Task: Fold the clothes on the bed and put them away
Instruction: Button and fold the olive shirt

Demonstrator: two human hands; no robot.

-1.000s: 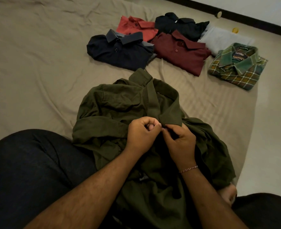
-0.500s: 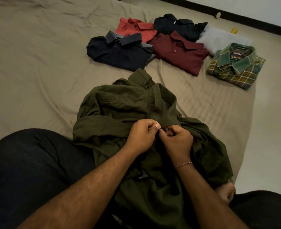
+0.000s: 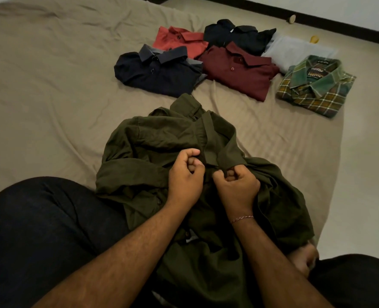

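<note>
From the head camera, a crumpled olive-green shirt [image 3: 162,147] lies across the person's lap and the tan bed sheet [image 3: 39,96] at the centre of the view. The left hand [image 3: 185,174] sits on the shirt with its fingers curled, pinching the front edge just below the collar. The right hand [image 3: 237,184], touching close at its 3 o'clock side, curls its fingers the same way and pinches the facing edge of the fabric; a thin thread bracelet [image 3: 242,218] circles its wrist.

Toward 12 o'clock from the hands, folded shirts lie together on the sheet: a navy one [image 3: 157,72], an orange-red one [image 3: 179,41] behind it, a black one [image 3: 237,36], and a maroon one [image 3: 239,70] overlapping them. At 1 o'clock rest a pale grey garment [image 3: 295,52] and a green plaid shirt [image 3: 315,87] at the sheet's edge. Dark trousers [image 3: 39,230] fill the 8 o'clock corner.
</note>
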